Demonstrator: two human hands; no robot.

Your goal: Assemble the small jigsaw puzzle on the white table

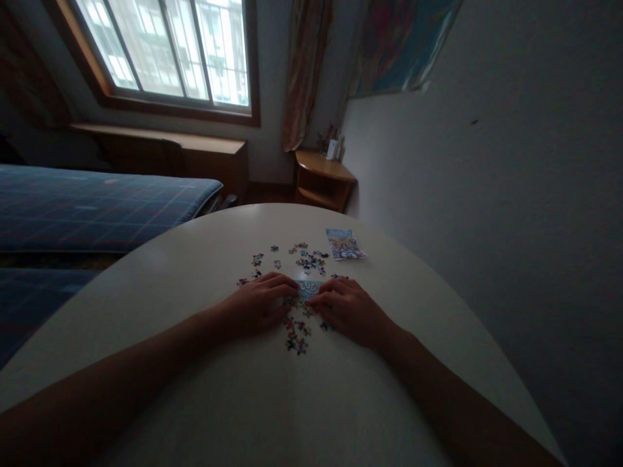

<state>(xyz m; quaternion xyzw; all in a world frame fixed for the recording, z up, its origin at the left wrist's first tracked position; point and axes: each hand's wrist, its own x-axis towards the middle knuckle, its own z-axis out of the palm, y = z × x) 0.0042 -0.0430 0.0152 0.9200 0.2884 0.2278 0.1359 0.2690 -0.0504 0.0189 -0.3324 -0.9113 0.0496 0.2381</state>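
Observation:
A small, partly joined jigsaw puzzle [308, 290] with a light-blue top strip lies on the white round table [204, 402]. My left hand [263, 301] has its bent fingertips on the puzzle's left edge. From the other side, my right hand [348, 308] holds the right edge between curled fingers; whether a single loose piece is in them is hidden. Loose puzzle pieces [298, 336] lie just below the joined part. More puzzle pieces [311, 261] are heaped above it, and several others [257, 259] are scattered to the upper left.
A printed picture sheet or packet [344, 244] lies on the table beyond my right hand. Past the table are a blue plaid mattress [97, 201] at left, a wooden corner stand [325, 166], and a long desk [195, 141] under the window. A wall [487, 194] runs along the right.

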